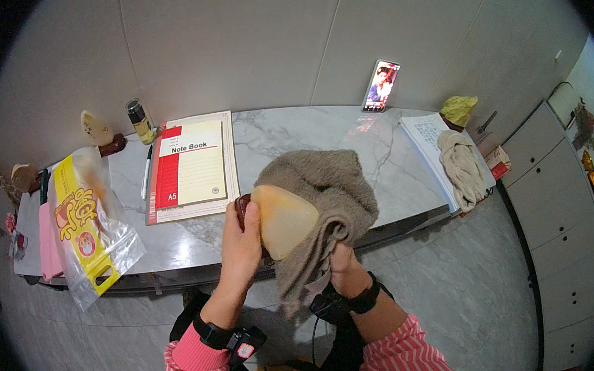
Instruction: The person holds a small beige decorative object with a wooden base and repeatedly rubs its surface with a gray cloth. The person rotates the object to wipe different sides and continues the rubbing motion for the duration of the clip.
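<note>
Over the table's front edge, my left hand [242, 244] grips a polished, pale yellow-white stone [284, 222] together with its dark reddish-brown base [242, 208]. The thumb presses on the stone's near face. My right hand [344, 266] clutches a brown-grey towel [324, 180], whose bunched folds lie behind the stone and along its right side. One end of the cloth hangs down between my forearms. Part of the stone's back and most of the base are hidden by the hand and the towel.
A marble-patterned table [275, 128] holds a notebook [192, 166], a pen [146, 172], a small bottle [141, 121], another stone on a stand [96, 128] and a plastic bag [87, 225]. A lit phone [381, 87] leans on the wall. Rightward lie papers [425, 144], a folded cloth [462, 171] and a cabinet [552, 234].
</note>
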Demonstrator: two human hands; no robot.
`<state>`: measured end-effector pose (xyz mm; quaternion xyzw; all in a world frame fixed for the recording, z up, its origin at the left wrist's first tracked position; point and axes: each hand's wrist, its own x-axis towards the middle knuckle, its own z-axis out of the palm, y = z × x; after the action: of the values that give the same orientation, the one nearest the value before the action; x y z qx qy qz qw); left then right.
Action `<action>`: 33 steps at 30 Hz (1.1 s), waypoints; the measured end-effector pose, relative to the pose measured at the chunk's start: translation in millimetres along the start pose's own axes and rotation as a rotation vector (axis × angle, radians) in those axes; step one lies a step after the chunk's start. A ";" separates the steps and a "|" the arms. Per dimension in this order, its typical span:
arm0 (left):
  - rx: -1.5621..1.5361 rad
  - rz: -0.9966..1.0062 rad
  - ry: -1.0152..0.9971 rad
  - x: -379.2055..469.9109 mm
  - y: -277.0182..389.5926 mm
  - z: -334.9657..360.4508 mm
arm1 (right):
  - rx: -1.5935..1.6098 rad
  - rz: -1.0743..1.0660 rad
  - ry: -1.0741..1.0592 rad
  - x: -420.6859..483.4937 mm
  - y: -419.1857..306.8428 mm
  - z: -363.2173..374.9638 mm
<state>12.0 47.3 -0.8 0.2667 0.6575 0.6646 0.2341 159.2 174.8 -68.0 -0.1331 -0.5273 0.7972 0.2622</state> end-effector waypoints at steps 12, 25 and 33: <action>-0.082 0.011 -0.135 -7.2 -2.4 0.4 | 0.142 0.085 0.166 -5.5 -19.6 29.8; -0.237 0.039 0.070 18.7 -19.3 -16.4 | -0.982 -0.559 -0.172 13.3 52.4 49.1; 0.009 0.060 -0.036 0.7 -0.3 -2.9 | -0.177 -0.043 0.258 3.2 -12.0 10.6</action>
<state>9.6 45.5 -1.0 0.2990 0.6481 0.6634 0.2246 154.7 172.0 -52.5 -0.2454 -0.5602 0.7182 0.3320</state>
